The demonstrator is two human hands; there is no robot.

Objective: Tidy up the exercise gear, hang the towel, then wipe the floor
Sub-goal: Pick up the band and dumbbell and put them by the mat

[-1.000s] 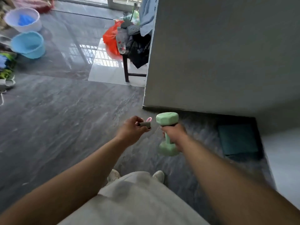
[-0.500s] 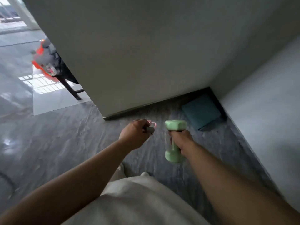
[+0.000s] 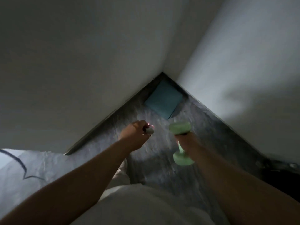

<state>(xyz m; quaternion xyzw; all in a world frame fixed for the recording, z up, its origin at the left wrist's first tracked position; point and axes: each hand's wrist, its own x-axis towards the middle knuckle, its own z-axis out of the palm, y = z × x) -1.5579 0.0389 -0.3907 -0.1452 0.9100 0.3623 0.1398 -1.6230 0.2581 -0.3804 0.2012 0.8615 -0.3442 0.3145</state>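
Observation:
My right hand [image 3: 186, 140] grips a mint-green dumbbell [image 3: 180, 127] by its handle, held upright above the grey floor. My left hand [image 3: 134, 135] is closed around a small grey-handled item with a pink part [image 3: 149, 130]; most of it is hidden in my fist. Both hands are held out in front of me, side by side, facing a dim corner of two white walls. A folded teal mat [image 3: 163, 100] lies flat on the floor in that corner, just beyond the hands.
White walls close in on the left [image 3: 81, 70] and right [image 3: 243, 62] and meet ahead. A dark cable [image 3: 19, 161] runs over the floor at the lower left. A dark object [image 3: 285, 172] sits by the right wall.
The view has swung right, into the corner. The chair with clothes and the basins have left the view. The teal mat is now straight ahead and closer. Both hands keep their hold.

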